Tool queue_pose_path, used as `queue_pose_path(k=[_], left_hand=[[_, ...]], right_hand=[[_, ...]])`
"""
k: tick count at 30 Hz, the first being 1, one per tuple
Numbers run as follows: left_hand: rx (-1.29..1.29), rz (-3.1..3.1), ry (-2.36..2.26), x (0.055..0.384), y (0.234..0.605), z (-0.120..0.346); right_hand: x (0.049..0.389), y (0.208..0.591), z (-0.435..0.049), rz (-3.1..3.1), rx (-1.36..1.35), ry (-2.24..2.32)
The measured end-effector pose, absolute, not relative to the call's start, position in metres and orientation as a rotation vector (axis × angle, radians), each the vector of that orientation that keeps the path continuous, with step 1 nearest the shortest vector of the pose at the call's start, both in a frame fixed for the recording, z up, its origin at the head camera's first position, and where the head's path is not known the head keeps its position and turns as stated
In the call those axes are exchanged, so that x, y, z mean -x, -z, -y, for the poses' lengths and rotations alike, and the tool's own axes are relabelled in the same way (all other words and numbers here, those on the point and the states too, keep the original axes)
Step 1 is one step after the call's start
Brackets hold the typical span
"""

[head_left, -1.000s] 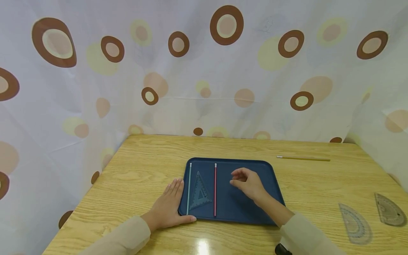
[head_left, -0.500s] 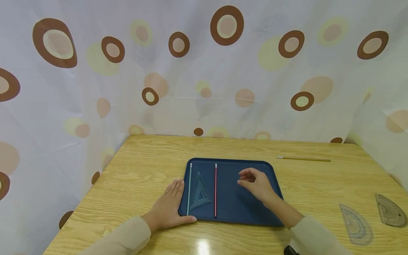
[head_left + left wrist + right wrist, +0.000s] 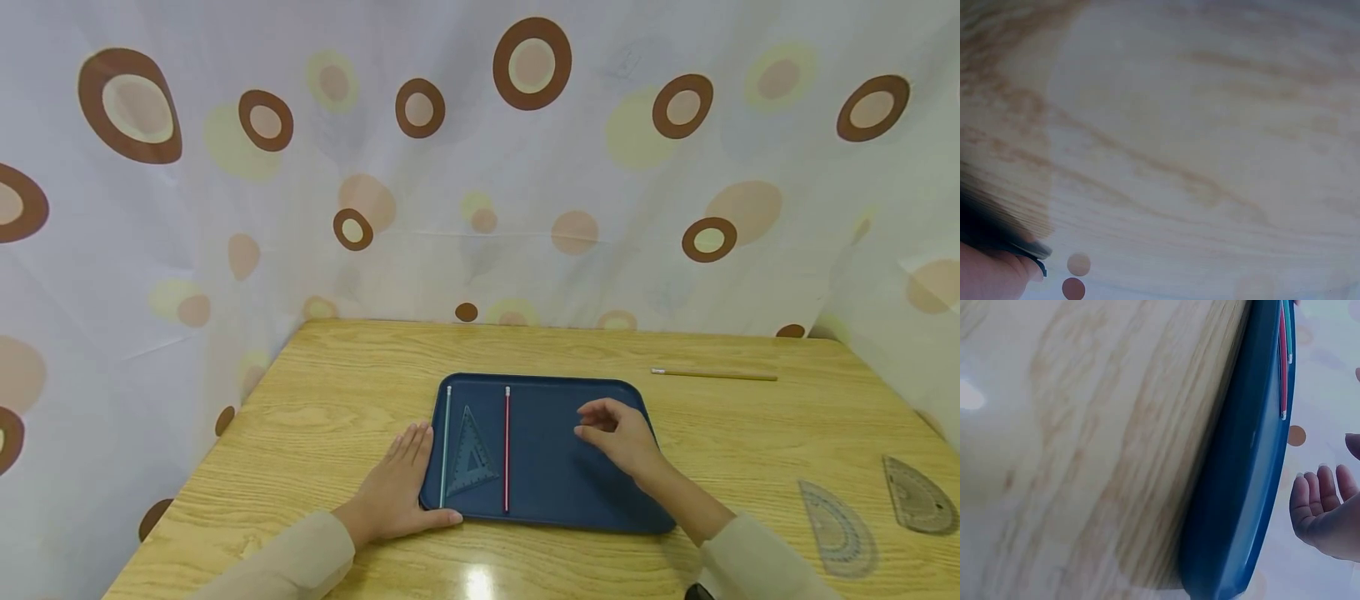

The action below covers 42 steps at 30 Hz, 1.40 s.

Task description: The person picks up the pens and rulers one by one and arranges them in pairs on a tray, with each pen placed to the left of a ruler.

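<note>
Blue tray [image 3: 543, 467] stays put — right hand [image 3: 625, 437] has shifted rightward.

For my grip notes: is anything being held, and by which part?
Nothing is gripped. The left hand, fingers straight, touches the near left corner of the tray; the right hand above it is empty.

Beige sleeves [image 3: 761, 560] (one black wrist piece [image 3: 698, 592])

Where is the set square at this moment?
In the head view, the set square lies on the left side of the tray, between the green pencil and the red pencil.
</note>
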<state>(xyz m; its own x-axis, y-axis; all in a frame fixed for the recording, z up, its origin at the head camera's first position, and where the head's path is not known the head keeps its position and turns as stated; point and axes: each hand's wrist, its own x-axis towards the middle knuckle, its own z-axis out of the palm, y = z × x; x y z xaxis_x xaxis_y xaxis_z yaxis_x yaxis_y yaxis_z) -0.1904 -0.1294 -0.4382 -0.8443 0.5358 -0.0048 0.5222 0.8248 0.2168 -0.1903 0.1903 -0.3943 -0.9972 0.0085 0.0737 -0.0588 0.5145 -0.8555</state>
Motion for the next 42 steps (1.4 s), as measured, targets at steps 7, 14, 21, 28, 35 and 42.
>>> queue_pose_path(k=[7, 14, 21, 28, 35, 42], left_hand=[[-0.848, -2.940, -0.313, 0.191, 0.439, 0.130], [-0.849, -2.930, -0.316, 0.191, 0.439, 0.130], [-0.845, -2.927, -0.334, 0.192, 0.440, 0.130], [-0.841, -2.932, -0.331, 0.192, 0.441, 0.130], [-0.834, -2.934, -0.316, 0.193, 0.441, 0.130], [-0.835, -2.935, -0.320, 0.192, 0.440, 0.130]], right_hand=[[0.189, 0.395, -0.198, 2.653, -0.085, -1.518], [0.184, 0.395, -0.207, 2.686, -0.064, -1.472], [0.181, 0.393, -0.216, 2.681, -0.051, -1.445], [0.179, 0.392, -0.225, 2.684, -0.043, -1.437], [0.177, 0.392, -0.231, 2.656, -0.028, -1.480], [0.173, 0.393, -0.241, 2.685, -0.014, -1.402]])
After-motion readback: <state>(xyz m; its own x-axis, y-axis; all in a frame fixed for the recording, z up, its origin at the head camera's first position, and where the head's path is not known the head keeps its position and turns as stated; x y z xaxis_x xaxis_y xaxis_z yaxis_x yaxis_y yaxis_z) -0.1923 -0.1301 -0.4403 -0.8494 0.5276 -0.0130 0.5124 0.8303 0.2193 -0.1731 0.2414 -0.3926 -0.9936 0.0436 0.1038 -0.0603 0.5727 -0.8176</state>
